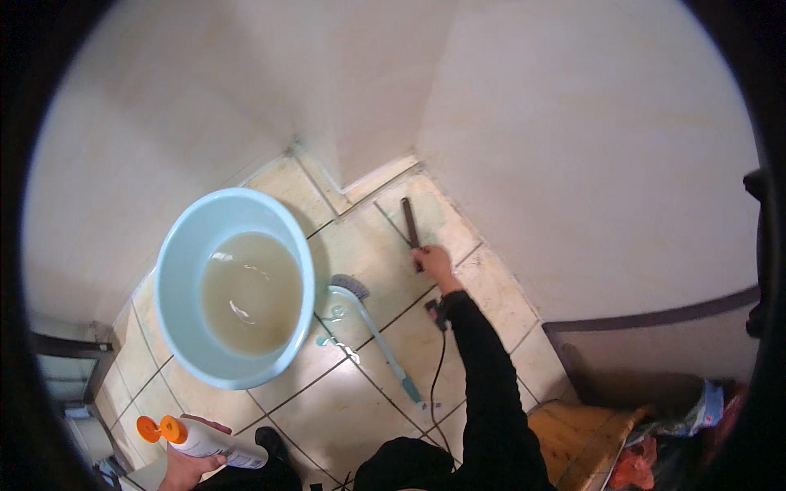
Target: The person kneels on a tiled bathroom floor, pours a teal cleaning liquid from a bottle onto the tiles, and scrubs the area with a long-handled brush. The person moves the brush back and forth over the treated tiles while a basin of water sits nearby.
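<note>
Head view, items listed from large to small.

Walls (573, 147): pale, meeting in a stepped corner beyond the hands.

Floor (319, 409): cream tiles with dark joints, wet in places.

Basin (182, 286): light blue, round, upright on the floor, left of the right hand and beyond the left hand. Contains cloudy brownish water (254, 303).

Wooden piece (573, 438): yellow-brown, lower right, with plastic bags (643, 462) beside it.

Brush (377, 335): long pale-blue handle with green grip end, grey bristles at the head. Lies on the floor between basin and right forearm; head just beside the basin, touched by neither hand.

Bottle (217, 448): white, orange cap (173, 429) with flip lid raised. Tilted nearly flat, cap end to the left; in the left hand, near the person's leg and well apart from the right hand.

Bar (411, 222): dark brown, slim, extending forward from the right hand over the tiles near the wall corner; contact with the floor cannot be told.

Left hand (187, 466): curled round the bottle, gripping it near the cap end.

Right hand (435, 262): slightly blurred, fingers closed on the bar's near end.

Shoe (273, 444): black, right of the bottle.

Wrist device (436, 311): small, dark, at the right cuff, trailing a thin cord (440, 368).

Puddle (338, 347): greenish, between basin and brush.
</note>
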